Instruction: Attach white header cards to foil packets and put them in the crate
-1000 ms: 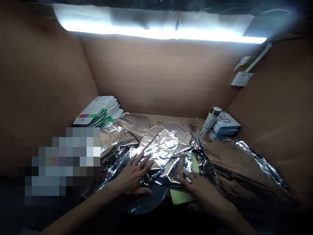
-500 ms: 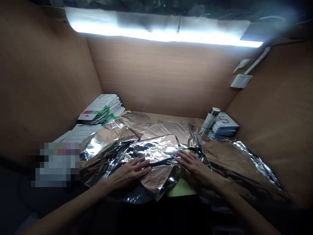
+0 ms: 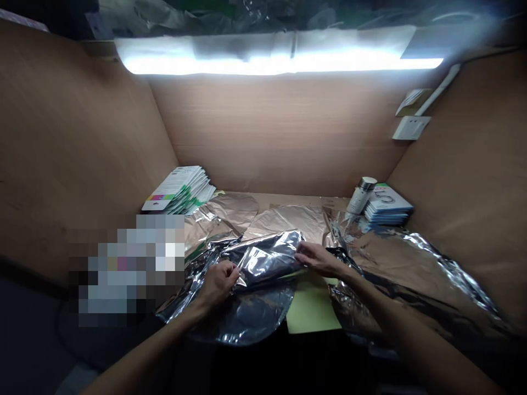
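Observation:
A flat foil balloon (image 3: pixel 267 257), rose-gold on one face and dark silver on the other, lies folded into a bundle in front of me. My left hand (image 3: pixel 218 282) is closed, its thumb and fingers pinching the bundle's near left edge. At the right end, my right hand (image 3: pixel 319 259) grips the foil with curled fingers. A rounded dark silver flap (image 3: pixel 247 321) spreads below the bundle toward the table's front edge. Partly under the foil is a yellow-green sheet (image 3: pixel 313 310), below my right hand.
More rose-gold foil (image 3: pixel 288 218) covers the table behind and to the right. Printed packets (image 3: pixel 181 189) are stacked at the back left. A bottle (image 3: pixel 362 195) and blue-edged packets (image 3: pixel 387 206) stand back right. Wooden walls enclose the table under a lamp (image 3: pixel 280 65).
Both hands went from lying flat on the foil to gripping its ends. The near rose-gold flap has been folded up, exposing the dark silver side and more of the yellow-green sheet.

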A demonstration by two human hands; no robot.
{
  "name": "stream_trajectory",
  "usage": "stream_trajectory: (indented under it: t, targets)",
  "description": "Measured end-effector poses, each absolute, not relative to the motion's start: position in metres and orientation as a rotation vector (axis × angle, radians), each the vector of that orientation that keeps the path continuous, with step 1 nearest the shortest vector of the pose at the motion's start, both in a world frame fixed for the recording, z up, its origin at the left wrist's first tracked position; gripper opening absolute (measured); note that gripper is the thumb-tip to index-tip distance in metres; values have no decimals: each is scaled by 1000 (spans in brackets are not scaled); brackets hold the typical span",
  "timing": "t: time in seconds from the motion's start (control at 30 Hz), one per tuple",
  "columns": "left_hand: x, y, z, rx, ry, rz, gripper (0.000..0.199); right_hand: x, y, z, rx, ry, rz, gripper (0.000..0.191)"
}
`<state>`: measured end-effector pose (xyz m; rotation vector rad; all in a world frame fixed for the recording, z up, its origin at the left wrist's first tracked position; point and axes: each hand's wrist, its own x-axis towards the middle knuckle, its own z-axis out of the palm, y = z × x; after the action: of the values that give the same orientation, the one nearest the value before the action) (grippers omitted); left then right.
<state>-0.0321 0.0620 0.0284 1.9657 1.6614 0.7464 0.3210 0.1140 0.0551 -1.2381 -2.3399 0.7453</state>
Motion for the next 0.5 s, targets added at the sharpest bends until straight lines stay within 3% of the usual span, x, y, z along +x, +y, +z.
stream_trajectory:
  t: [0.13,0.23,0.3,0.4,0.5]
  targets:
    - [-43,65,32,1995,1686,755,13,332,87,71,-1002,-2542,526,77]
    - [-47,68,34,2171,1571,678,27,331,68,61,-922,-2655,88,60]
    - [-46,70,36,2312,1511,489,31,324,65,51,-837,-2771,-34,60]
    - [-43,67,39,2510,1454,310,26,312,71,42,-795,-2889,-48,54]
    - [-47,54,42,2682,1283,301,34,310,82,39,-760,-2911,99,44]
